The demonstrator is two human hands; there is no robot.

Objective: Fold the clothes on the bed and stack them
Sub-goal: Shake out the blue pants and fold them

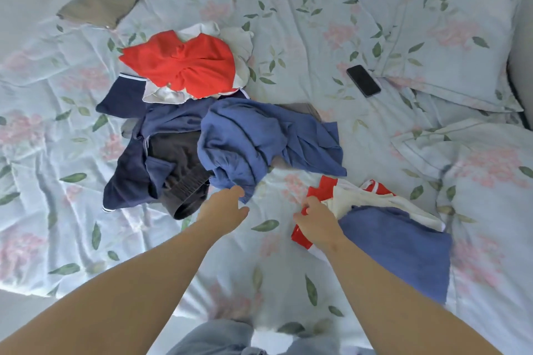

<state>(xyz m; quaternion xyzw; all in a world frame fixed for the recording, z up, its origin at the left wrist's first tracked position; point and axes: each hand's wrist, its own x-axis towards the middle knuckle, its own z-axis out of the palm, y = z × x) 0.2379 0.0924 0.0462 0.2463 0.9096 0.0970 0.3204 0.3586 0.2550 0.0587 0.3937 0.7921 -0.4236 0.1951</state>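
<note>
Reaching forward over the floral-covered bed point(288, 8), both your bare forearms stretch up from the bottom edge, roughly parallel and slightly apart.

Far to the left, near the bed's far corner, a khaki folded garment point(101, 3) lies alone, well apart from everything else. The unfolded heap sits in the middle. A navy garment with white trim point(124, 176) is on its left side. A red garment point(184, 63) lies crumpled at the far end over a white garment point(236, 40). Dark shorts with an elastic waistband point(178, 164) are at the near edge, and a blue shirt point(259, 138) is bunched over the right half.

Your left grip point(225, 204) is extended palm down with the thumb spread to the right. Its fingertips meet the near hem of the blue shirt, but blur hides whether they have caught the cloth, so I cannot tell.

Your right grip point(317, 222) is bent at the knuckles, fingers curled onto the left edge of a folded red garment point(300, 236), grasping it. That piece is the bottom of the stack just to your right, with a folded white garment point(360, 202) on it and a folded blue garment point(403, 245) on top.

Farther right, a dark phone point(363, 81) lies face up beside a floral pillow point(450, 37). A second pillow point(476, 158) sits nearer, just beyond the stack.
</note>
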